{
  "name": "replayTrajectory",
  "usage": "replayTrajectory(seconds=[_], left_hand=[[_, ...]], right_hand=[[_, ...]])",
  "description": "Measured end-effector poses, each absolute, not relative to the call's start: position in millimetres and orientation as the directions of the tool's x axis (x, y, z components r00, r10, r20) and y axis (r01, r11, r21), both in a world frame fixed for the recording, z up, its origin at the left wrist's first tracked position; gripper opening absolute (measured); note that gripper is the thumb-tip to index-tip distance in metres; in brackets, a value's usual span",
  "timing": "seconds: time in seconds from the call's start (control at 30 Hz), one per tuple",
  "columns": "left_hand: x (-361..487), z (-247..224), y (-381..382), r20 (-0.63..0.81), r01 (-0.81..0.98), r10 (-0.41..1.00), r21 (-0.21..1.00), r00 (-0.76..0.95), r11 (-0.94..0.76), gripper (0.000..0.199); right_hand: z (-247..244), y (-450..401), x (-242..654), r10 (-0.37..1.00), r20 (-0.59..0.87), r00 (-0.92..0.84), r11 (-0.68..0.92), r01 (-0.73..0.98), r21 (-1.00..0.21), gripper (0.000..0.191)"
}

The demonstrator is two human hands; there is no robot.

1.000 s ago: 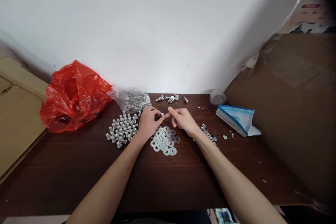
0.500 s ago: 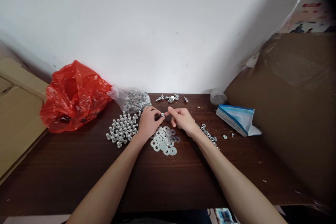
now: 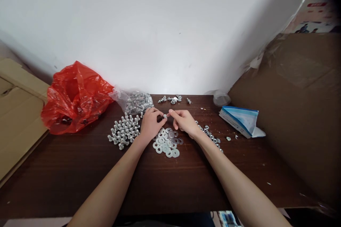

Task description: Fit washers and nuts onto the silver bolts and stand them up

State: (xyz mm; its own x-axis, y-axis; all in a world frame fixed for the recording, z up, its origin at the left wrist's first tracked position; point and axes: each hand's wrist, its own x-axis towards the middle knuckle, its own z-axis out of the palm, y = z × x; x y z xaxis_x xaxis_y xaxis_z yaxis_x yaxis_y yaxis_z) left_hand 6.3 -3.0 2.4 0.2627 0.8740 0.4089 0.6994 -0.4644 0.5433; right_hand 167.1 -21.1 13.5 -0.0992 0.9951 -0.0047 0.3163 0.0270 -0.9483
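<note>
My left hand [image 3: 152, 123] is closed, with thumb and forefinger pinching a bolt [image 3: 165, 116] end-on; a shiny round nut shows at its tip. From the other side my right hand [image 3: 184, 122] reaches in, its thumb and forefinger close together at the nut and the other fingers curled. Just below the hands lies a loose pile of flat washers [image 3: 165, 142]. Several bolts [image 3: 124, 130] stand on their heads beside my left hand. Shiny nuts [image 3: 212, 137] are scattered to the right, partly behind my right forearm.
Assembled bolts [image 3: 174, 99] lie by the wall. A clear bag of hardware [image 3: 139, 102] and a red plastic bag [image 3: 76, 97] sit at left. At right are a clear cup [image 3: 221, 98], a blue-and-white packet [image 3: 239, 120] and a large cardboard box [image 3: 301, 106].
My right thumb and forefinger have shifted slightly left, closer to the nut. My left hand and the bolt stay in place.
</note>
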Motion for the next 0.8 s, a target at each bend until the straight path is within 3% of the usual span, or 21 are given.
replayTrajectory(seconds=[0.13, 0.43, 0.8], left_hand=[[6.5, 2.4, -3.3, 0.414, 0.698, 0.871, 0.541, 0.265, -0.470, 0.008], [6.4, 1.9, -2.5, 0.409, 0.699, 0.872, 0.540, 0.268, -0.468, 0.007], [6.8, 1.6, -2.6, 0.404, 0.705, 0.878, 0.543, 0.258, -0.456, 0.009]], right_hand=[[15.3, -20.3, 169.2, 0.998, 0.004, -0.056, 0.020, 0.299, -0.954, 0.048], [16.6, -25.8, 161.9, 0.978, 0.002, -0.207, 0.061, 0.278, -0.959, 0.044], [14.5, -21.6, 166.6, 0.995, 0.011, -0.100, 0.042, 0.311, -0.949, 0.043]])
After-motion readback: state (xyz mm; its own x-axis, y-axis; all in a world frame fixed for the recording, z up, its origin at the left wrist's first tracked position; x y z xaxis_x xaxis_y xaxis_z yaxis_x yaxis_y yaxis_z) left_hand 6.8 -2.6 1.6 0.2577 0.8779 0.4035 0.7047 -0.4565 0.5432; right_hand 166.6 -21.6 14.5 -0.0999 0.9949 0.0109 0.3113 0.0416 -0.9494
